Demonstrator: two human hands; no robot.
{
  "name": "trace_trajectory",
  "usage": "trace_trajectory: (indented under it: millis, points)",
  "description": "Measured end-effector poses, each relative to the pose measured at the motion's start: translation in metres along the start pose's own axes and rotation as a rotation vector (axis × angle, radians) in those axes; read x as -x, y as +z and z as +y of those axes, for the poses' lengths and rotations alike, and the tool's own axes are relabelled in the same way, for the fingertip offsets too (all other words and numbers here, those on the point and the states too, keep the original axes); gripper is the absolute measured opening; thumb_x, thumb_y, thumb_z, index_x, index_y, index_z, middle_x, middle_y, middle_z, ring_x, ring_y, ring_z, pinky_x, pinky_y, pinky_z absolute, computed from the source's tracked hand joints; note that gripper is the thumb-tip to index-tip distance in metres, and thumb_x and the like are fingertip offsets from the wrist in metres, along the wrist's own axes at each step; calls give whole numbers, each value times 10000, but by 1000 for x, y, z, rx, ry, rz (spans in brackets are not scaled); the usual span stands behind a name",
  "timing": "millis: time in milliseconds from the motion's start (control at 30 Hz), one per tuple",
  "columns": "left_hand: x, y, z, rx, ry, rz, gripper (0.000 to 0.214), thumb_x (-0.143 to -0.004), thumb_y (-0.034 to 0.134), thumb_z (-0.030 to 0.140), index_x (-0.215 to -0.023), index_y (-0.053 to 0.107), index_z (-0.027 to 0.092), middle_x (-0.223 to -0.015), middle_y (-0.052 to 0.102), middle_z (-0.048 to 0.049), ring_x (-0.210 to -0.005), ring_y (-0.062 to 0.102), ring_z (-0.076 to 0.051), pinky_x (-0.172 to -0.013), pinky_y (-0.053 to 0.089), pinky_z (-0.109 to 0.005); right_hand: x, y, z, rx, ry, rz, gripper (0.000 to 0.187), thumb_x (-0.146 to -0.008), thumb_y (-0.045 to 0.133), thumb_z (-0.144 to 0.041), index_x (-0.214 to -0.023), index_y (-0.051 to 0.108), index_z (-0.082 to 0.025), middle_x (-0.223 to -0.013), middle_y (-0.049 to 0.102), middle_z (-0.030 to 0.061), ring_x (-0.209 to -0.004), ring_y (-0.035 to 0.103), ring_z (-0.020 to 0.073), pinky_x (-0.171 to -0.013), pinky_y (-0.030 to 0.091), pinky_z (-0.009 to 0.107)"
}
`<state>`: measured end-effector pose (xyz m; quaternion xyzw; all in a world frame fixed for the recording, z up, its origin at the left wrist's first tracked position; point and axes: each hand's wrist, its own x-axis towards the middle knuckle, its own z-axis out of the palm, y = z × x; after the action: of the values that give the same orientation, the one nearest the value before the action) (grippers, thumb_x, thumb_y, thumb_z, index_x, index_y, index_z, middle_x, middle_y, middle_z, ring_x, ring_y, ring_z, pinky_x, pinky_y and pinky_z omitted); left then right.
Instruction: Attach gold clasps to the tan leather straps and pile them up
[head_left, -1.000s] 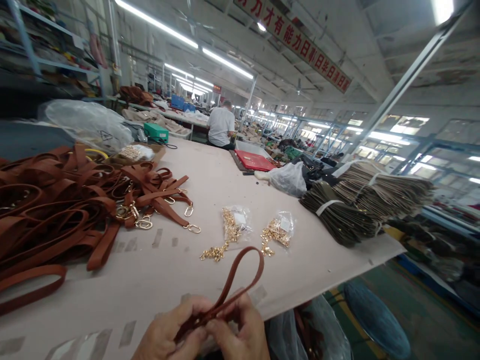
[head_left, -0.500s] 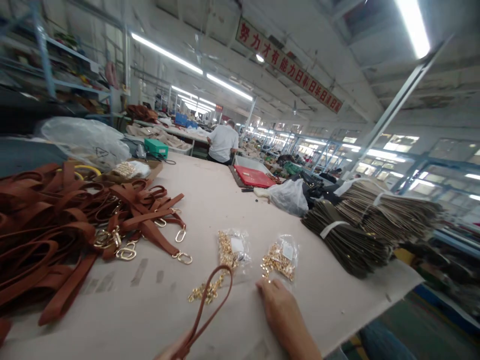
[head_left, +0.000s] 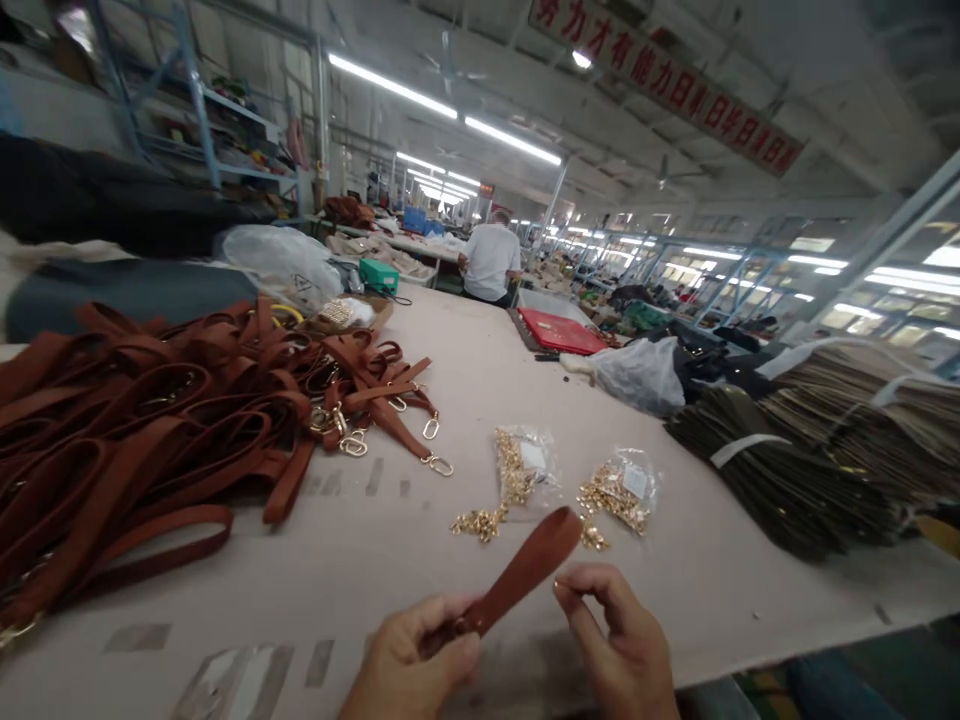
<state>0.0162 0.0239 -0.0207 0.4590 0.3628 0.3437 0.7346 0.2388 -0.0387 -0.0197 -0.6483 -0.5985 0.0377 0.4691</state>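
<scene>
My left hand (head_left: 409, 660) is closed on the lower end of a brown leather strap (head_left: 525, 568), which rises to the right as a folded loop. My right hand (head_left: 615, 640) is just right of the strap's top, thumb and forefinger pinched together; what they hold is too small to make out. Beyond the hands, two small clear bags of gold metal fittings (head_left: 525, 468) (head_left: 621, 488) lie on the pale table (head_left: 465, 360), with loose gold fittings (head_left: 476, 522) spilled in front of the left bag.
A big pile of brown straps with gold clasps (head_left: 150, 430) fills the left. Banded stacks of olive pieces (head_left: 810, 470) sit right, near the table edge. Farther back are a plastic bag (head_left: 634, 370), a red tray (head_left: 562, 330) and a seated person in white (head_left: 491, 262).
My right hand drew back from the right bag of gold fittings and now pinches beside the strap. The left hand raised the strap into view. The camera turned left.
</scene>
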Motion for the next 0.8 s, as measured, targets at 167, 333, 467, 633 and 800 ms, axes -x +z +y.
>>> trace_trajectory:
  millis: [167,333,467,633,800]
  points:
    - [5,11,-1,45,-3,-31,200,-683,790,278,-826,734,148,-601,643,21,-573,557,-124,-597,435,-218,32,27,-49,-248,-119,110,179,-860,601,-96,-855,589,-275,-815,684,-18,-794,663,146,-742,522,227]
    - [10,14,-2,2,63,-65,184,-733,750,273,-874,744,155,-751,719,-19,-698,611,-161,-674,468,-237,38,38,-60,-205,-134,126,203,-864,576,-69,-881,616,-267,-848,727,-3,-805,689,159,-743,529,247]
    - [18,15,2,-159,141,-74,150,-785,676,251,-895,750,181,-810,721,-25,-754,617,-178,-709,474,-253,38,31,-63,-166,-251,82,232,-839,600,-40,-911,629,-259,-857,737,-2,-802,703,151,-745,540,228]
    - [27,19,4,-329,205,-58,157,-815,619,213,-902,750,209,-835,689,-25,-798,621,-190,-737,485,-256,48,36,-72,-214,-177,255,199,-841,597,-57,-839,657,-246,-821,735,6,-777,692,152,-751,526,237]
    - [33,22,-1,-326,287,-120,198,-853,592,236,-959,758,221,-844,675,-32,-802,650,-193,-725,504,-241,64,51,-66,-496,260,432,196,-753,783,-276,-872,630,-241,-746,695,-5,-678,668,146,-657,543,226]
